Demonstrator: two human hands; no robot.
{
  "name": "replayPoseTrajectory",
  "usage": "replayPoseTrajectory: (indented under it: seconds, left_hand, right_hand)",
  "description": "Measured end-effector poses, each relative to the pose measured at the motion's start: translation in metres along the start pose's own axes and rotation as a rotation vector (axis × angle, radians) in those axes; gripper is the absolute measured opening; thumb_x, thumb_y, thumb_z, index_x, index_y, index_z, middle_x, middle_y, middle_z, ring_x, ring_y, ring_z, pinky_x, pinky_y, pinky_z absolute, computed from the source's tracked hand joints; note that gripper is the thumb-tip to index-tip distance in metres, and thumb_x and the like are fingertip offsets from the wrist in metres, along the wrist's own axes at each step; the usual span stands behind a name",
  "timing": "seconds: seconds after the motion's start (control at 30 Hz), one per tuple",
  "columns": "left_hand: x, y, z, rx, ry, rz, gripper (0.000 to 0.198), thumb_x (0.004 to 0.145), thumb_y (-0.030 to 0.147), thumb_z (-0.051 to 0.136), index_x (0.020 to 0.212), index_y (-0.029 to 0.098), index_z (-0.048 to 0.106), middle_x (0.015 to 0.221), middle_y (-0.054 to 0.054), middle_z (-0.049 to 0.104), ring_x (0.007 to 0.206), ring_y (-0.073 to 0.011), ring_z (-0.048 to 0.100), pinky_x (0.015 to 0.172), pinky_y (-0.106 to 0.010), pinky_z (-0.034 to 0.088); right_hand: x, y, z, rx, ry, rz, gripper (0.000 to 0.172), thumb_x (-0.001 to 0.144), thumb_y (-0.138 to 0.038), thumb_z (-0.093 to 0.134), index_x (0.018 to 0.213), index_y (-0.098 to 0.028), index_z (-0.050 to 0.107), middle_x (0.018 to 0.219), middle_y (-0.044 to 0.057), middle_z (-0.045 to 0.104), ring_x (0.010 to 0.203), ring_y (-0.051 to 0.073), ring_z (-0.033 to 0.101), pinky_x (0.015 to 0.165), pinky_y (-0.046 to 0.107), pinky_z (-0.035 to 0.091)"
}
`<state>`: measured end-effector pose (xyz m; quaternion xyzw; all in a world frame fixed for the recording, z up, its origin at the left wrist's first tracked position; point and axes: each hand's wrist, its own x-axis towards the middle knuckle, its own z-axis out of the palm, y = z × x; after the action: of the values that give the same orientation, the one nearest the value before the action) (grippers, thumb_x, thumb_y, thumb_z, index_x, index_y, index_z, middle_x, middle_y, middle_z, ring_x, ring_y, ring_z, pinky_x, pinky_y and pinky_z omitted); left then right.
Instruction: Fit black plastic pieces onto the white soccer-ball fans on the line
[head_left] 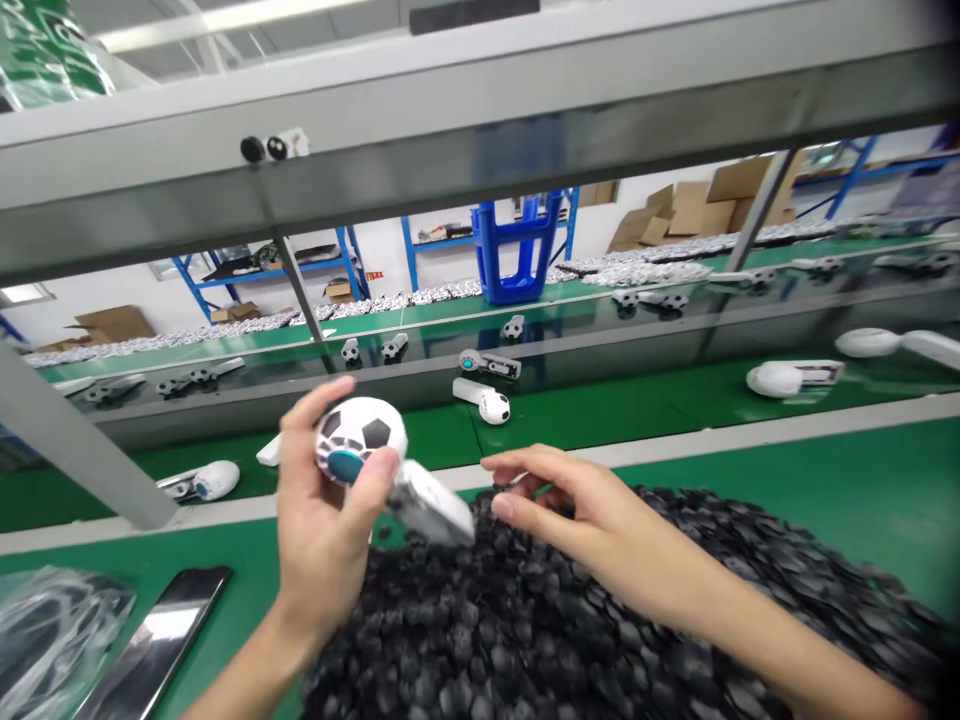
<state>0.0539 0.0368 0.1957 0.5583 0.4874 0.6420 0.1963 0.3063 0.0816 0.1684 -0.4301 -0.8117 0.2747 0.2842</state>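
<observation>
My left hand [319, 510] is closed around a white device with a soccer-ball pattern [375, 425]. The device has black patches and a blue round part on its ball-shaped head. Its white handle [435, 505] juts out to the lower right, blurred by motion. To the right, my right hand [555, 490] hovers with its fingers loosely bent and a gap between thumb and index finger. No held thing shows in that gap. Below both hands spreads a large heap of small, flat black pieces [480, 640].
Several similar devices lie on the dark green conveyor belt [615, 420], one white ball-headed device [495, 407] straight ahead. A phone-like black slab [161, 640] and a clear plastic bag [60, 640] lie at left. Beyond stands a blue stool [517, 260]. A metal beam [450, 130] crosses above.
</observation>
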Motion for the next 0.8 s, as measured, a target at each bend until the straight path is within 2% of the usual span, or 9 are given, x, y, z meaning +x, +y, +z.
replayPoseTrajectory:
  seconds: [0.07,0.1,0.17,0.3,0.4,0.5,0.67,0.73,0.8]
  left_hand:
    - [0.031,-0.028,0.003,0.302,0.005,0.307,0.06,0.103,0.043,0.079,0.155,0.03,0.051,0.153,-0.01,0.058,0.125,-0.0263,0.066,0.105,-0.038,0.058]
    - [0.046,-0.045,0.006,0.353,-0.024,0.331,0.053,0.105,0.041,0.077,0.151,0.029,0.055,0.155,-0.011,0.057,0.138,-0.0299,0.06,0.115,-0.044,0.054]
    - [0.07,-0.084,0.017,0.42,-0.136,0.295,0.042,0.107,0.037,0.074,0.145,0.024,0.062,0.153,-0.013,0.06,0.146,-0.0331,0.056,0.123,-0.052,0.05]
    - [0.081,-0.15,0.043,0.591,-0.424,0.111,0.034,0.107,0.038,0.076,0.135,0.018,0.072,0.139,-0.012,0.073,0.119,-0.0283,0.074,0.103,-0.051,0.066]
    - [0.069,-0.169,0.048,0.69,-0.493,0.034,0.04,0.108,0.037,0.076,0.144,0.021,0.069,0.153,-0.014,0.067,0.13,-0.0312,0.071,0.109,-0.055,0.064]
    - [0.061,-0.169,0.029,0.776,-0.519,-0.006,0.046,0.109,0.037,0.074,0.152,0.023,0.065,0.157,-0.014,0.065,0.132,-0.0317,0.071,0.11,-0.055,0.064]
    - [0.09,-0.165,-0.037,1.02,-0.438,-0.119,0.045,0.109,0.039,0.075,0.148,0.02,0.066,0.148,-0.014,0.07,0.125,-0.0303,0.074,0.106,-0.054,0.066]
    - [0.117,-0.167,-0.058,1.119,-0.376,-0.147,0.044,0.109,0.039,0.075,0.148,0.02,0.067,0.15,-0.014,0.068,0.128,-0.0315,0.072,0.108,-0.055,0.065]
    - [0.145,-0.169,-0.065,1.199,-0.339,-0.16,0.044,0.108,0.039,0.075,0.147,0.02,0.067,0.151,-0.014,0.068,0.129,-0.0318,0.072,0.108,-0.055,0.065]
  right_hand:
    - [0.013,0.014,-0.011,-0.057,-0.002,0.022,0.036,0.113,-0.052,0.066,0.127,-0.023,0.083,0.127,0.01,0.079,0.109,0.025,0.078,0.092,0.038,0.065]
    - [0.022,0.024,-0.016,-0.1,-0.004,0.043,0.032,0.114,-0.047,0.067,0.127,-0.022,0.082,0.13,0.01,0.078,0.111,0.025,0.077,0.096,0.04,0.065]
    - [0.045,0.053,-0.028,-0.214,-0.002,0.105,0.027,0.111,-0.039,0.074,0.128,-0.018,0.077,0.135,0.01,0.075,0.115,0.026,0.076,0.102,0.049,0.064]
    - [0.094,0.126,-0.052,-0.427,0.007,0.23,0.027,0.11,-0.036,0.077,0.131,-0.02,0.075,0.14,0.011,0.074,0.117,0.027,0.075,0.103,0.05,0.066]
    - [0.125,0.17,-0.069,-0.53,0.033,0.215,0.024,0.11,-0.036,0.077,0.128,-0.019,0.075,0.132,0.009,0.076,0.113,0.026,0.077,0.099,0.048,0.067]
    - [0.154,0.198,-0.082,-0.579,0.09,0.151,0.019,0.11,-0.035,0.077,0.12,-0.019,0.076,0.121,0.007,0.078,0.101,0.022,0.077,0.09,0.041,0.069]
    - [0.169,0.195,-0.067,-0.524,0.179,-0.056,0.017,0.116,-0.03,0.065,0.115,-0.02,0.079,0.115,0.009,0.08,0.094,0.02,0.08,0.085,0.036,0.068]
    - [0.145,0.173,-0.039,-0.476,0.155,-0.197,0.027,0.115,-0.028,0.058,0.122,-0.02,0.083,0.126,0.014,0.081,0.105,0.027,0.083,0.094,0.043,0.069]
    - [0.103,0.146,-0.002,-0.418,0.066,-0.374,0.029,0.109,-0.038,0.066,0.131,-0.033,0.084,0.131,0.007,0.083,0.115,0.03,0.084,0.097,0.04,0.071]
